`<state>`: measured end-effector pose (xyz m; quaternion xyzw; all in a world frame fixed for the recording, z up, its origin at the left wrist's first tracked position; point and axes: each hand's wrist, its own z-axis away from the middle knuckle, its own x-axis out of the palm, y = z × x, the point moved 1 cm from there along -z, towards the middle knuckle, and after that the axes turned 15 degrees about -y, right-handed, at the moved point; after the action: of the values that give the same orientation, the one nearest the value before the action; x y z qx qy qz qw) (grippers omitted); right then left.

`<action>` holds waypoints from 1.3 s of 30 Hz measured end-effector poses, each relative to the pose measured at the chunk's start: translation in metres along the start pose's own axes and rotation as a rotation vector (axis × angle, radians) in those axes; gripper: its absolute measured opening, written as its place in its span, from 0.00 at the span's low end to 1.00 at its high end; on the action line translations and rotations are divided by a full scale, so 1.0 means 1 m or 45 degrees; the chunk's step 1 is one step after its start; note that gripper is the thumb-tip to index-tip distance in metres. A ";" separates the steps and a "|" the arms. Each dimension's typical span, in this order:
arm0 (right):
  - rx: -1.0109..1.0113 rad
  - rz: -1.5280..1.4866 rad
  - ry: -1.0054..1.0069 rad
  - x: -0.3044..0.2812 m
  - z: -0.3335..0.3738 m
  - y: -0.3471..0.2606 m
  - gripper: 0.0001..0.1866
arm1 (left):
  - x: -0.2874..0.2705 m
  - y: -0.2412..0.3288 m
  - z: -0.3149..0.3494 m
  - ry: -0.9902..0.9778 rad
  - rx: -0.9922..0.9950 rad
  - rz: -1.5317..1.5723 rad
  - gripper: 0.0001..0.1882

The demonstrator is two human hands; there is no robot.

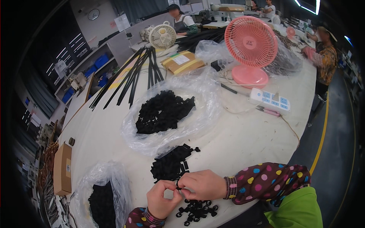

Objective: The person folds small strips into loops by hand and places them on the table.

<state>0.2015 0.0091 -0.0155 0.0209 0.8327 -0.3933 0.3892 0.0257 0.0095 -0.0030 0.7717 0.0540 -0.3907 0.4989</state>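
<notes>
My left hand (164, 198) and my right hand (204, 184) meet at the table's near side, fingertips pinched together. Between them is a small black piece (178, 187), mostly covered by the fingers; it looks like a short strip or loop. Just beyond the hands lies a loose pile of short black strips (170, 164). Right below them, near the table edge, several small black loops (197, 211) are scattered. Further off, an open clear plastic bag (207, 110) holds a big heap of black pieces (163, 113).
At the left stand another clear bag (121, 182) of black pieces and a cardboard box (62, 169). Long black strips (131, 78), a yellow-taped package (182, 62), a pink fan (251, 43) and a white power strip (269, 100) lie farther back. A co-worker (325, 57) is at the right.
</notes>
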 end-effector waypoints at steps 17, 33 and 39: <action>0.499 -1.860 -0.225 0.000 -0.003 0.005 0.07 | -0.002 -0.015 0.003 -0.213 -0.043 1.044 0.07; 0.206 -0.753 -0.020 0.002 0.003 -0.007 0.07 | -0.001 -0.013 0.003 -0.165 -0.168 1.044 0.07; 0.172 -0.493 -0.026 -0.001 -0.002 0.001 0.06 | -0.005 -0.007 -0.001 -0.073 -0.124 0.516 0.09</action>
<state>0.2008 0.0117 -0.0149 -0.1173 0.7890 -0.5159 0.3124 0.0193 0.0154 -0.0047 0.7304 -0.0977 -0.3010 0.6052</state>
